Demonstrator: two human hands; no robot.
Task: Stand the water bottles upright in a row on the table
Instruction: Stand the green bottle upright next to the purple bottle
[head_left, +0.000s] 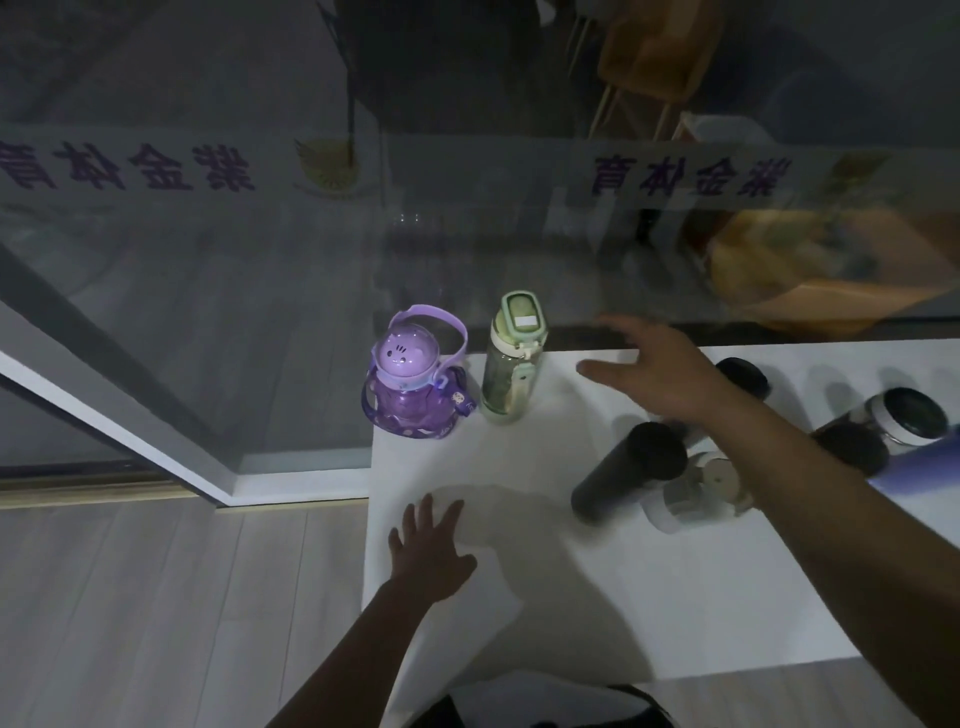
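Your left hand (431, 545) lies flat, fingers spread, empty on the white table (597, 613). Purple bottle (413, 384) and green bottle (511, 358) stand upright at the back edge. Your right hand (660, 374) hovers open, empty, over the lying black bottle (628, 470) and the other toppled bottles.

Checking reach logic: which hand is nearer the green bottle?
Right. The right hand hovers open just beside the green bottle, on its right at cap height. The left hand lies flat on the table, well toward the near edge.
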